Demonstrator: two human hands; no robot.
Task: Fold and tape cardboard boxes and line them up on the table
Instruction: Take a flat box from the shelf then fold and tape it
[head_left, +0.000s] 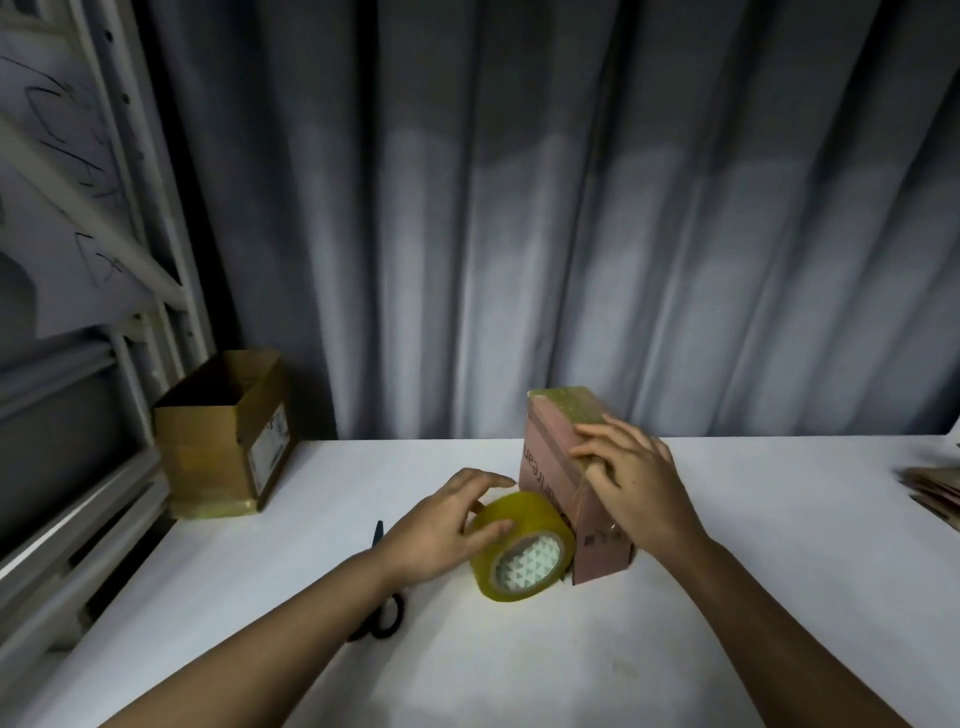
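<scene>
A pinkish cardboard box stands on end in the middle of the white table, its top face covered with yellowish tape. My right hand lies flat against the box's right side, fingers spread. A roll of yellow tape rests on its edge against the box's left side, and my left hand grips the roll from the left. A strip of tape seems to run from the roll up the box. Another brown box, open at the top, stands at the table's back left.
Black scissors lie on the table, partly under my left forearm. A stack of flat cardboard sits at the right edge. Grey curtains hang behind the table, and a metal rack stands at the left.
</scene>
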